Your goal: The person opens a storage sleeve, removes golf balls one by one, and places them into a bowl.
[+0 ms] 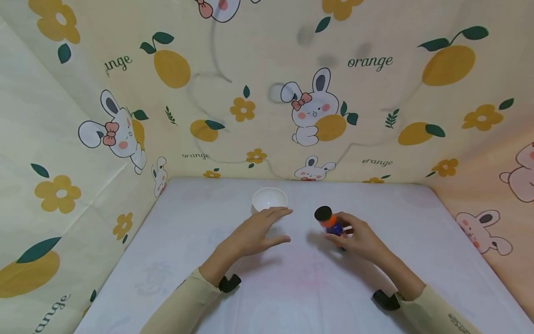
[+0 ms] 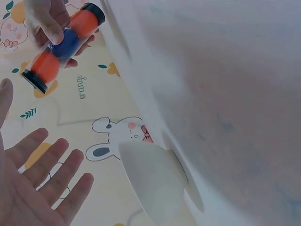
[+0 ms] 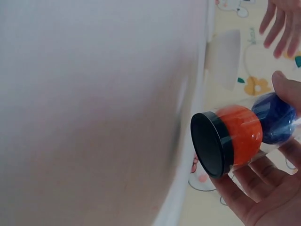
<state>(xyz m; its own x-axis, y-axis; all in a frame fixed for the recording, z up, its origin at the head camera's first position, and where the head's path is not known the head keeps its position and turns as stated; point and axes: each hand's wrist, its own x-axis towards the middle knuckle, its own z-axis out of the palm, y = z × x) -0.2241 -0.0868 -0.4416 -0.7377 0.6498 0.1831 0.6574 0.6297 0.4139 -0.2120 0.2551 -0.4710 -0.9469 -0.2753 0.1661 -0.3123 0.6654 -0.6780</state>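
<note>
Fingers (image 2: 62,174) of the left hand (image 1: 252,234) spread wide; just beyond, a white bowl (image 1: 270,197) stands near the tabletop's (image 1: 192,208) far edge; next, farther from that edge, a tilted orange-and-blue tube (image 1: 333,227) raised and gripped by the right hand (image 1: 362,240).

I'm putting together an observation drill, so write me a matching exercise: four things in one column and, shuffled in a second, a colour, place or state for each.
1. Left hand
2. Right hand
3. Bowl
4. Middle ball

A. Blue
B. Standing on the table
C. Fingers extended, holding nothing
D. Gripping the clear tube

Pairs: 1-C, 2-D, 3-B, 4-A
</note>
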